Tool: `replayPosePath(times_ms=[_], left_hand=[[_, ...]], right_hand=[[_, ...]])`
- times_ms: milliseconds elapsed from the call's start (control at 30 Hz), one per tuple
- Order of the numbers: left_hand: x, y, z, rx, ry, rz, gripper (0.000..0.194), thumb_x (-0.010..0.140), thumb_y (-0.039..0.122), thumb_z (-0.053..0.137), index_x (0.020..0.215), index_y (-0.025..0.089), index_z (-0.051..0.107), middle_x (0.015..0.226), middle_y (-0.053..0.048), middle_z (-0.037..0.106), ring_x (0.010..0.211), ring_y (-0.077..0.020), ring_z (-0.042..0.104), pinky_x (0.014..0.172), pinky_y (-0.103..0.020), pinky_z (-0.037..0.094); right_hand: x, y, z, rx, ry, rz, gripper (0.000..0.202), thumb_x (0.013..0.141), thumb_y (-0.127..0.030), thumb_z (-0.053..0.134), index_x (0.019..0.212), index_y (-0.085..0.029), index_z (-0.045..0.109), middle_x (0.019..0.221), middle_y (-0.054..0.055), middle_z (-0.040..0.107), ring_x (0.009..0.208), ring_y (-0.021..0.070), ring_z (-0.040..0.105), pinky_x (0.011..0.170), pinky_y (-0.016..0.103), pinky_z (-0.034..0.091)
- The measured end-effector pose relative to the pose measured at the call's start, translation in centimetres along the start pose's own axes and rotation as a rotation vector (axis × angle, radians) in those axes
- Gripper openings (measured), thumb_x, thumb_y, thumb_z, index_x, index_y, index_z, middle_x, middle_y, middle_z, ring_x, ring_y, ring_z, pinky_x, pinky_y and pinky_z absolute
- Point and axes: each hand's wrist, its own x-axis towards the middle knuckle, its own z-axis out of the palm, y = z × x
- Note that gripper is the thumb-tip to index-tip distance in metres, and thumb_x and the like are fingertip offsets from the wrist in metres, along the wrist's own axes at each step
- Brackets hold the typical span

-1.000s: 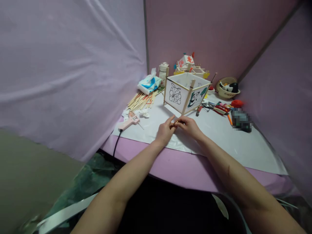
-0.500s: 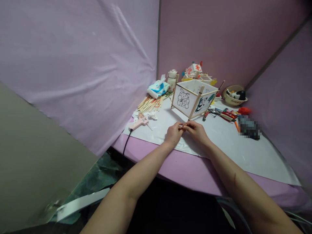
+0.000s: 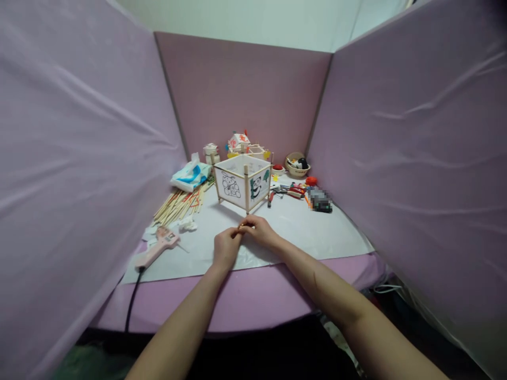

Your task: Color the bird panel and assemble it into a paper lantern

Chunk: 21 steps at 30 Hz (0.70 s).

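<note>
Close together over the white sheet, my left hand (image 3: 226, 247) and my right hand (image 3: 258, 230) meet at the fingertips. Both are closed in a pinch around a tiny yellowish item, too small to name. Just beyond them stands a square lantern frame (image 3: 246, 189) of wooden sticks with white panels. A line-drawn animal marks its left panel, and a panda with a green tree its right one. The lantern's near corner post comes down just behind my right hand's fingers.
A pink glue gun (image 3: 160, 247) with a black cord lies left, near wooden sticks (image 3: 178, 207) and a tissue pack (image 3: 190, 176). Behind the lantern are a white jar (image 3: 211, 153) and a smaller stick model (image 3: 240, 141). Pliers (image 3: 295, 192) and a bowl (image 3: 298, 170) are at right.
The camera view has turned to the right, so the table and lantern appear further left. My hands remain together at the small item in front of the lantern.
</note>
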Motion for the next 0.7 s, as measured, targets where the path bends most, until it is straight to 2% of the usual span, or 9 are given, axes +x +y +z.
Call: replayPosePath(times_ms=[100,133,233,333,400,467,600,700], left_hand=[[0.2,0.0,0.1,-0.010,0.020,-0.009,0.021,0.082,0.032,0.063,0.087,0.019,0.078,0.086,-0.005,0.078,0.080,-0.0219,0.070,0.074,-0.029,0.049],[0.2,0.0,0.1,-0.013,0.024,-0.015,0.021,0.081,0.034,0.063,0.086,0.019,0.078,0.085,-0.005,0.078,0.080,-0.0220,0.070,0.074,-0.029,0.049],[0.4,-0.1,0.4,-0.017,0.026,-0.028,0.021,0.080,0.035,0.064,0.084,0.020,0.078,0.083,-0.004,0.078,0.078,-0.0223,0.070,0.074,-0.030,0.049],[0.4,-0.2,0.6,-0.014,0.032,-0.032,0.019,0.079,0.034,0.064,0.083,0.021,0.078,0.084,-0.005,0.078,0.077,-0.0223,0.069,0.074,-0.031,0.048],[0.3,-0.2,0.6,-0.012,0.032,-0.027,0.018,0.080,0.033,0.064,0.084,0.021,0.077,0.084,-0.005,0.078,0.077,-0.0221,0.069,0.074,-0.031,0.048],[0.2,-0.2,0.6,-0.009,0.030,-0.014,0.017,0.081,0.032,0.063,0.084,0.022,0.077,0.083,-0.004,0.078,0.076,-0.0216,0.069,0.072,-0.030,0.048],[-0.2,0.1,0.5,0.000,0.035,0.022,0.016,0.082,0.027,0.063,0.084,0.022,0.078,0.083,-0.004,0.077,0.075,-0.0206,0.068,0.072,-0.029,0.046],[-0.3,0.2,0.5,-0.017,0.044,0.033,0.016,0.082,0.026,0.063,0.083,0.023,0.078,0.083,-0.004,0.077,0.074,-0.0205,0.067,0.072,-0.029,0.045]], right_hand=[[1.1,0.8,-3.6,-0.141,0.012,0.132,0.023,0.085,-0.025,0.067,0.107,-0.021,0.070,0.093,0.001,0.075,0.084,0.0149,0.068,0.078,0.024,0.051],[1.6,1.3,-5.3,-0.286,0.075,0.257,0.027,0.087,-0.028,0.066,0.114,-0.023,0.068,0.095,0.000,0.075,0.085,0.0141,0.068,0.078,0.023,0.051],[3.6,3.1,-10.9,-0.493,0.217,0.452,0.027,0.097,-0.025,0.053,0.117,-0.013,0.065,0.114,0.012,0.071,0.104,0.0203,0.065,0.090,0.029,0.048],[5.4,5.3,-14.8,-0.666,0.280,0.623,0.029,0.095,-0.019,0.055,0.119,-0.003,0.062,0.127,0.026,0.061,0.122,0.0295,0.056,0.101,0.040,0.043],[6.1,6.4,-15.9,-0.747,0.266,0.696,0.032,0.095,-0.024,0.060,0.120,-0.005,0.061,0.131,0.023,0.059,0.125,0.0302,0.054,0.104,0.045,0.042],[6.4,7.2,-15.9,-0.798,0.228,0.737,0.035,0.094,-0.032,0.063,0.122,-0.010,0.061,0.131,0.016,0.059,0.121,0.0280,0.057,0.103,0.049,0.046],[6.3,7.9,-15.3,-0.856,0.164,0.742,0.039,0.095,-0.036,0.064,0.125,-0.012,0.060,0.128,0.014,0.060,0.112,0.0250,0.062,0.096,0.046,0.053],[5.8,7.8,-16.0,-0.902,0.137,0.741,0.037,0.096,-0.037,0.063,0.125,-0.014,0.060,0.126,0.011,0.061,0.110,0.0238,0.062,0.095,0.046,0.054]])
